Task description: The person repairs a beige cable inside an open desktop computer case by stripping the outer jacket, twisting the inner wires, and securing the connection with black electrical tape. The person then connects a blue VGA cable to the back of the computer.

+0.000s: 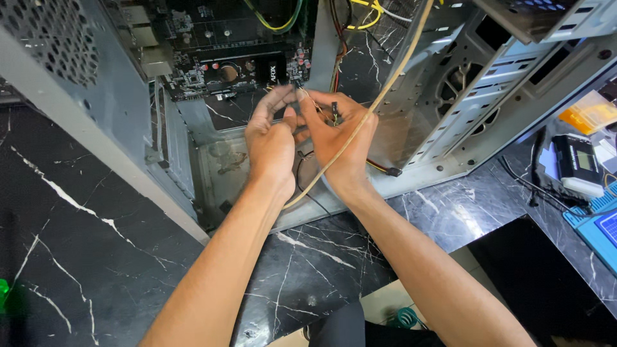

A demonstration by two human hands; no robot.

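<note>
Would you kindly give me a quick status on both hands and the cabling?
Left hand and right hand together inside open grey metal computer case, pinching small black wire connectors. Beige cable draped across right hand.

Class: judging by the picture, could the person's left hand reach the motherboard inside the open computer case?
Probably yes: the left hand is already inside the open computer case, just below the motherboard, with nothing between.

Both hands in open PC case point(411, 138) on table point(83, 257), motherboard point(218, 58) behind, meter point(578, 164) at right.
</note>
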